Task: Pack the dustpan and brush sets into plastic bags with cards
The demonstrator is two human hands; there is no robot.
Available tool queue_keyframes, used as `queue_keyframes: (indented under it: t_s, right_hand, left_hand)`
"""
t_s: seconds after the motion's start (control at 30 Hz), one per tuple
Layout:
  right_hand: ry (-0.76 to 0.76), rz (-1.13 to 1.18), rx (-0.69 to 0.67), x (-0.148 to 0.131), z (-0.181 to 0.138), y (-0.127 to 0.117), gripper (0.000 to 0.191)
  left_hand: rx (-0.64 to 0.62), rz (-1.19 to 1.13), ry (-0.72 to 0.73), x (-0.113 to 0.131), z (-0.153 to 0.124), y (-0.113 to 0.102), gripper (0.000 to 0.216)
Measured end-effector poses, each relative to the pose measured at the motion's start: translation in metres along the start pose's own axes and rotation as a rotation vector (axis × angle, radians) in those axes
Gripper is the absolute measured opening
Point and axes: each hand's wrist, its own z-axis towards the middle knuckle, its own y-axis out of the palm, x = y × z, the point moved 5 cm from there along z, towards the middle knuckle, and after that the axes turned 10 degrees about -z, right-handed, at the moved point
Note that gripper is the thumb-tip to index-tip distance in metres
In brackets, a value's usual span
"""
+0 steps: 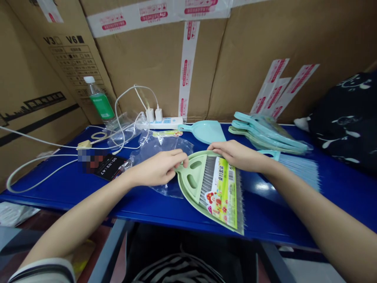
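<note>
A pale green dustpan [188, 184] lies on the blue table [70, 184] with a small brush and a green printed label card [222, 188] set in it. My left hand [159, 167] pinches the dustpan's handle end, fingers closed on it. My right hand [235, 154] rests on the dustpan's top edge, fingers curled over it. A clear plastic bag [156, 147] lies crumpled under and behind my left hand.
A light blue dustpan [204, 130] and a stack of bagged dustpan sets [265, 133] lie behind. A blue brush [300, 167] is at right. Power strip [160, 122], white cables, a bottle [98, 100], a phone timer [107, 167], cardboard boxes and a dark bag [347, 118] surround them.
</note>
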Motion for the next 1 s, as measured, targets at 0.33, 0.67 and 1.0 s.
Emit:
queue_keyframes:
  t_s: [0.33,0.67,1.0]
  right_hand:
    - [0.030,0.033,-0.041,0.000,0.001,0.005,0.032]
    - [0.059,0.048,0.028,0.011,0.004,0.004,0.031]
    - [0.077,0.064,0.115,0.011,0.002,0.004,0.027]
  left_hand:
    - [0.039,-0.022,0.032,0.006,0.000,-0.001,0.020]
    - [-0.020,0.724,-0.976,-0.047,-0.019,-0.044,0.038]
    - [-0.067,0.428,-0.754,-0.047,-0.010,-0.030,0.036]
